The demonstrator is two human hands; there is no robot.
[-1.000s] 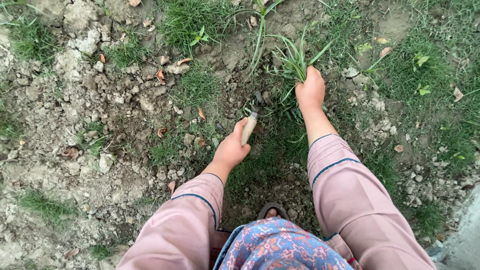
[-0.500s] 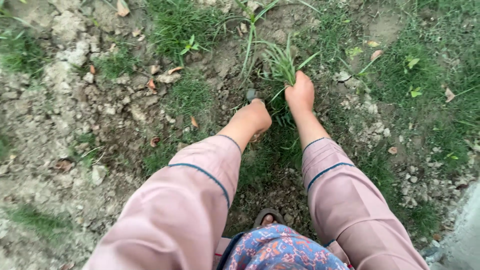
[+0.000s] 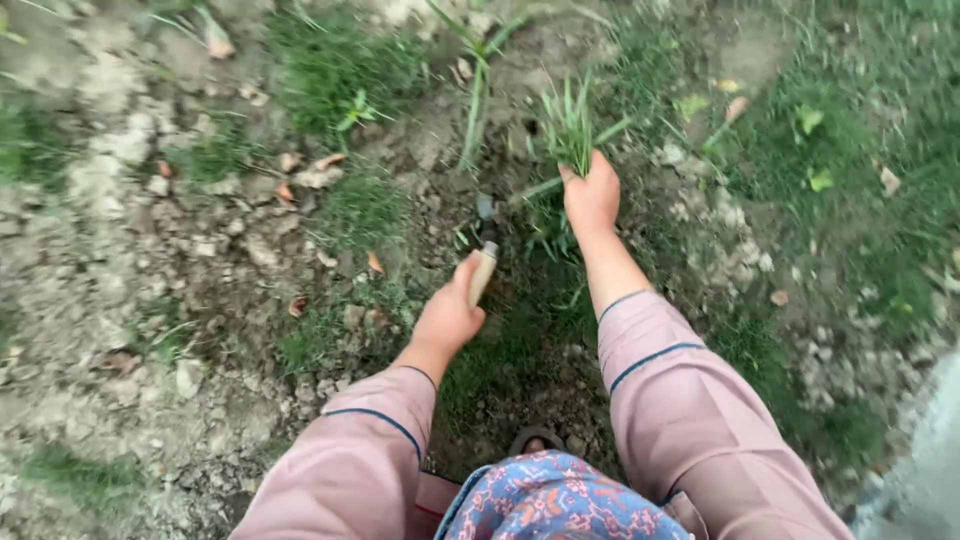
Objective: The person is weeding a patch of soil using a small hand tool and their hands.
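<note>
- Left hand: closed round the pale wooden handle of a small digging tool, its dark metal end in the soil beside the tuft.
- Right hand: closed on a grass tuft, just beside the tool tip, toward the ground's far edge.
- Progress: the tuft looks still rooted; bare, broken earth lies to the left, and uncut grass remains to the right.
- Materials: ground crumbly, grey-brown, clodded, strewn with dry leaves; blades thin and upright; pink sleeves smooth, blue-trimmed.
</note>
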